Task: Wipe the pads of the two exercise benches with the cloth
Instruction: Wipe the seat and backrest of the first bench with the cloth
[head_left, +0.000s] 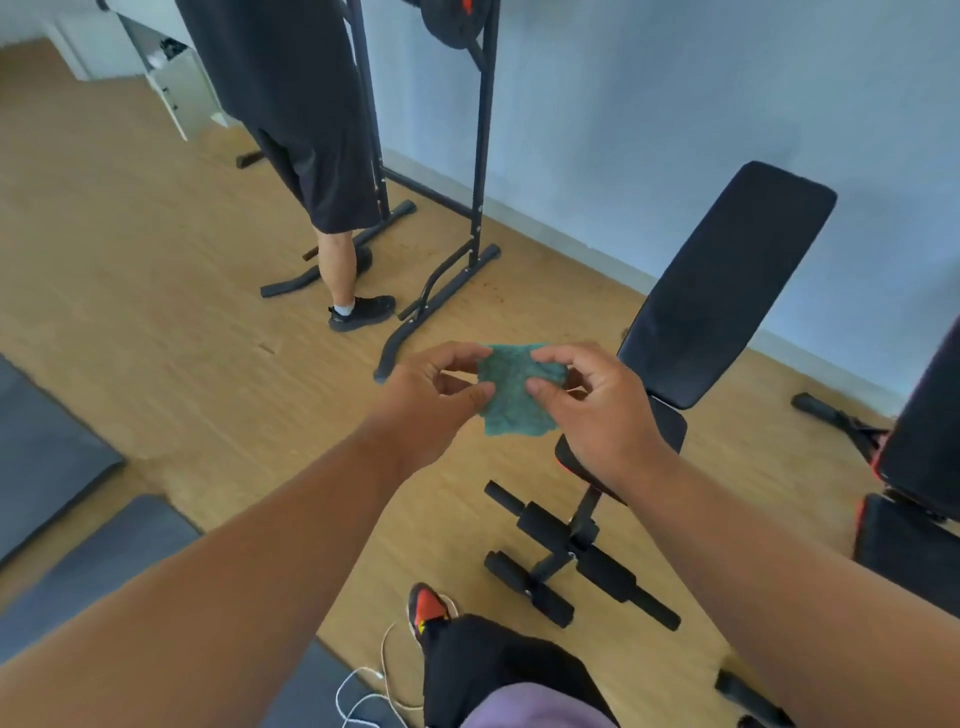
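A small green cloth (514, 387) hangs in the air between both hands. My left hand (431, 410) pinches its left edge and my right hand (597, 410) pinches its right edge. Behind and to the right stands a black exercise bench with a raised back pad (727, 280) and a seat pad (670, 423) partly hidden by my right hand. A second black bench (924, 462) with red trim shows at the right edge, mostly cut off. Both hands are above the floor, in front of the first bench.
Another person (311, 156) in dark shorts stands at a black power tower frame (478, 171) at the back. Grey mats (104, 551) lie on the wooden floor at left. The bench's foam leg rollers (576, 561), a white cord (374, 686) and my shoe (428, 610) are below.
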